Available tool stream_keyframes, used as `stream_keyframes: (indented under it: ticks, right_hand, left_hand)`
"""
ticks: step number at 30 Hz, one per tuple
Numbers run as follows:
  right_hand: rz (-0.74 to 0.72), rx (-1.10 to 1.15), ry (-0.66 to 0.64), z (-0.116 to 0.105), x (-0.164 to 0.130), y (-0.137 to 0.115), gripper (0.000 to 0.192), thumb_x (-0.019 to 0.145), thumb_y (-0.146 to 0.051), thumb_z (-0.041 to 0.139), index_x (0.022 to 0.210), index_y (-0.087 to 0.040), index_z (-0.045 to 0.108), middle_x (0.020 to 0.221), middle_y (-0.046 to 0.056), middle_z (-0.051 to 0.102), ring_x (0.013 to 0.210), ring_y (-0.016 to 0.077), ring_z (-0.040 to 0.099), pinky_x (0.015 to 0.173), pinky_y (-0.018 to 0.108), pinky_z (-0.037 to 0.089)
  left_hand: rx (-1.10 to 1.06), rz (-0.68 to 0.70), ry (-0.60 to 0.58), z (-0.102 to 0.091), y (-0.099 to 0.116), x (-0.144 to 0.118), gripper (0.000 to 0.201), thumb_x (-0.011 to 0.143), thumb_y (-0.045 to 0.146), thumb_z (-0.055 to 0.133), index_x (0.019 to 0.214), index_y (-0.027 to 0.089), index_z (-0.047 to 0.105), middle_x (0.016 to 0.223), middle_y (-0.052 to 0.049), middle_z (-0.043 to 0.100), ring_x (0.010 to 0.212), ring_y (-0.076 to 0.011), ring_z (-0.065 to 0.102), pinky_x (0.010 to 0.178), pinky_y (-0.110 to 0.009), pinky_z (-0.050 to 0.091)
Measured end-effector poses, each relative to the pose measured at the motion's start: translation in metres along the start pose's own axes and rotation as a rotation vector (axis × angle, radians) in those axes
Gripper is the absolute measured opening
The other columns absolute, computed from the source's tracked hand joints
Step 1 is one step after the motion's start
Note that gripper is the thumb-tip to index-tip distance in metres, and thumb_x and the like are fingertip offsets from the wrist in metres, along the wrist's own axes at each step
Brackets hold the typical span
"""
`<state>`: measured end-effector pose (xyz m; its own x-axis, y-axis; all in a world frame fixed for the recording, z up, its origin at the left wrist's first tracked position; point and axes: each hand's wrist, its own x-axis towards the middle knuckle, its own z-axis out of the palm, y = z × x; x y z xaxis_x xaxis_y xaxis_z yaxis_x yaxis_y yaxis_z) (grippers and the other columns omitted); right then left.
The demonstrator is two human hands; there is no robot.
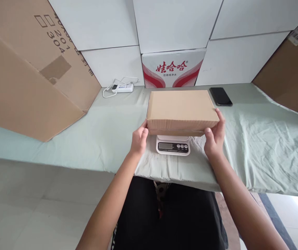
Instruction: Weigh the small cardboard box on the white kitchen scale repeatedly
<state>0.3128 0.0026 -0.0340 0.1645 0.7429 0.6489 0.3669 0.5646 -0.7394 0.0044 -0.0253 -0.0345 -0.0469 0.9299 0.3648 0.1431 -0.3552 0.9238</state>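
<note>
A closed brown cardboard box (pixel 181 107) is held between my two hands, over a white digital kitchen scale (pixel 173 146). My left hand (pixel 139 138) grips its left end, thumb at the near corner. At the right end my right hand (pixel 215 133) has its thumb on the near face and its fingers along the side. The scale's display and buttons show in front of the box, while the box hides its weighing plate. Whether the box rests on the plate or hovers just above it, I cannot tell.
A black smartphone (pixel 220 96) lies behind and to the right. A white device with a cable (pixel 122 87) sits at the back left. Large cardboard boxes (pixel 34 69) (pixel 292 69) flank the green cloth (pixel 107 135). White boxes and a red-and-white printed carton (pixel 173 69) line the back.
</note>
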Motion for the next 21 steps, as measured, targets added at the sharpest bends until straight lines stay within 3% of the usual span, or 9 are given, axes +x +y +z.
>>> stream_keyframes:
  ticks: [3, 6, 10, 13, 15, 18, 21]
  right_hand:
    - [0.012, 0.031, -0.049, -0.008, 0.001, -0.009, 0.084, 0.099, -0.074, 0.065, 0.172, -0.036, 0.049, 0.169, 0.015, 0.062, 0.155, 0.0449, 0.061, 0.116, 0.067, 0.061]
    - [-0.015, 0.08, -0.082, -0.017, 0.015, -0.031, 0.081, 0.098, -0.074, 0.069, 0.172, -0.044, 0.05, 0.166, 0.009, 0.064, 0.151, 0.0445, 0.065, 0.12, 0.07, 0.061]
    - [-0.186, 0.189, -0.084, -0.009, 0.058, -0.044, 0.083, 0.096, -0.077, 0.072, 0.172, -0.054, 0.047, 0.166, 0.003, 0.062, 0.154, 0.0429, 0.064, 0.128, 0.069, 0.056]
    - [-0.273, 0.214, -0.037, 0.017, 0.09, -0.018, 0.088, 0.092, -0.084, 0.07, 0.171, -0.054, 0.045, 0.184, -0.001, 0.044, 0.174, 0.0432, 0.043, 0.139, 0.069, 0.046]
    - [-0.174, 0.214, -0.014, 0.037, 0.099, 0.009, 0.095, 0.09, -0.088, 0.067, 0.172, -0.05, 0.038, 0.185, 0.002, 0.041, 0.178, 0.0438, 0.035, 0.142, 0.072, 0.041]
    - [-0.038, 0.223, -0.057, 0.057, 0.097, 0.046, 0.101, 0.087, -0.09, 0.065, 0.173, -0.048, 0.032, 0.182, 0.006, 0.046, 0.174, 0.0431, 0.042, 0.143, 0.076, 0.036]
    - [0.02, 0.242, -0.11, 0.062, 0.088, 0.064, 0.103, 0.085, -0.087, 0.069, 0.171, -0.047, 0.031, 0.179, 0.007, 0.051, 0.172, 0.0408, 0.045, 0.145, 0.073, 0.033]
  left_hand:
    - [-0.02, 0.003, -0.016, -0.004, 0.011, -0.004, 0.081, 0.109, 0.081, 0.047, 0.16, 0.022, 0.072, 0.162, -0.015, 0.077, 0.156, -0.0375, 0.07, 0.125, -0.047, 0.059]
    - [-0.092, 0.033, 0.011, -0.009, 0.031, 0.0, 0.08, 0.107, 0.082, 0.051, 0.153, 0.021, 0.077, 0.157, -0.015, 0.08, 0.153, -0.0378, 0.072, 0.123, -0.047, 0.061]
    - [-0.152, 0.104, 0.062, -0.009, 0.047, 0.04, 0.079, 0.105, 0.086, 0.053, 0.144, 0.023, 0.081, 0.15, -0.013, 0.083, 0.158, -0.0381, 0.068, 0.125, -0.048, 0.06]
    - [-0.146, 0.12, 0.05, -0.001, 0.03, 0.084, 0.081, 0.102, 0.09, 0.054, 0.136, 0.022, 0.082, 0.144, -0.013, 0.085, 0.158, -0.0373, 0.068, 0.129, -0.048, 0.058]
    - [-0.11, 0.099, 0.04, 0.005, 0.009, 0.106, 0.081, 0.099, 0.093, 0.057, 0.13, 0.022, 0.083, 0.144, -0.012, 0.086, 0.157, -0.0371, 0.069, 0.131, -0.047, 0.056]
    - [-0.09, 0.023, 0.093, 0.011, -0.024, 0.12, 0.085, 0.095, 0.097, 0.056, 0.126, 0.022, 0.083, 0.144, -0.013, 0.085, 0.159, -0.0381, 0.067, 0.131, -0.046, 0.055]
    - [-0.092, -0.035, 0.122, 0.014, -0.045, 0.12, 0.084, 0.096, 0.095, 0.056, 0.13, 0.022, 0.081, 0.145, -0.014, 0.084, 0.159, -0.0372, 0.066, 0.131, -0.046, 0.054]
